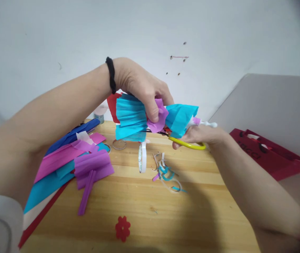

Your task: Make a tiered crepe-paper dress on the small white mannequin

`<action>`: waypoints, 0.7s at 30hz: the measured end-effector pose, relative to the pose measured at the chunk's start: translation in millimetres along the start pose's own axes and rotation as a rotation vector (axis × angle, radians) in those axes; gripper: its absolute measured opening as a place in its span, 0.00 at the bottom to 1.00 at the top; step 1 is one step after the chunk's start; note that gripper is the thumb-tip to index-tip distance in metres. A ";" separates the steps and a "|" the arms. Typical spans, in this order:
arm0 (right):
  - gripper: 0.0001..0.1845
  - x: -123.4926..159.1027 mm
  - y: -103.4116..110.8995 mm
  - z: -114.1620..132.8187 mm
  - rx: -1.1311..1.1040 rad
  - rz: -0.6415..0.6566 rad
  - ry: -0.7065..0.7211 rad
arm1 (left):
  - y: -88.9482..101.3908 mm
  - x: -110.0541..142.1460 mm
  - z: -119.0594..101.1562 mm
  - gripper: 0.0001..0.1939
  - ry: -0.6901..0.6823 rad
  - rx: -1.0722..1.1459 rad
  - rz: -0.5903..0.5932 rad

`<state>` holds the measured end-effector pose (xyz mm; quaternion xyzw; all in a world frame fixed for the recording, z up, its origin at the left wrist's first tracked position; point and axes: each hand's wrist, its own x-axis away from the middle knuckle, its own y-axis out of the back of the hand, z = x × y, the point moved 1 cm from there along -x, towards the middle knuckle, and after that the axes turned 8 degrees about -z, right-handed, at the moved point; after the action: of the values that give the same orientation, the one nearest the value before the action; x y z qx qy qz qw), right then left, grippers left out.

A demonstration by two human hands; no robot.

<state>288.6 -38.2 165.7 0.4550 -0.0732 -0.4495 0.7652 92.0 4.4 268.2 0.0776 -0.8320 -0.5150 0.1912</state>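
The left hand (146,86) pinches purple paper (159,118) under its thumb (152,110) — blue paper (131,114) either side — while the right hand (196,134) grips yellow-handled scissors (185,143).

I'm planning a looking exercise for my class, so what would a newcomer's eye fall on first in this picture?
Probably the bright blue paper and purple paper held up in the middle, the purple pinched in the left hand, with yellow-handled scissors in the right hand. Next, perhaps, the coloured sheets heaped on the table's left side, and the red flower near the bottom edge.
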 end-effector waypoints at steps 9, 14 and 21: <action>0.11 10.0 7.7 -20.8 -0.021 0.103 -0.060 | 1.1 -1.8 2.1 0.23 -0.109 -0.028 0.038; 0.14 1.9 5.1 -6.0 0.010 0.096 0.001 | 1.0 -2.4 0.7 0.22 -0.119 -0.009 0.052; 0.21 -2.8 4.6 -0.1 0.038 0.048 0.034 | 0.9 -5.0 6.1 0.23 -0.130 0.023 0.046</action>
<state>289.9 -35.2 170.0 0.4750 -0.0796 -0.4216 0.7683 94.2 11.5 265.4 0.0269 -0.8502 -0.5046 0.1475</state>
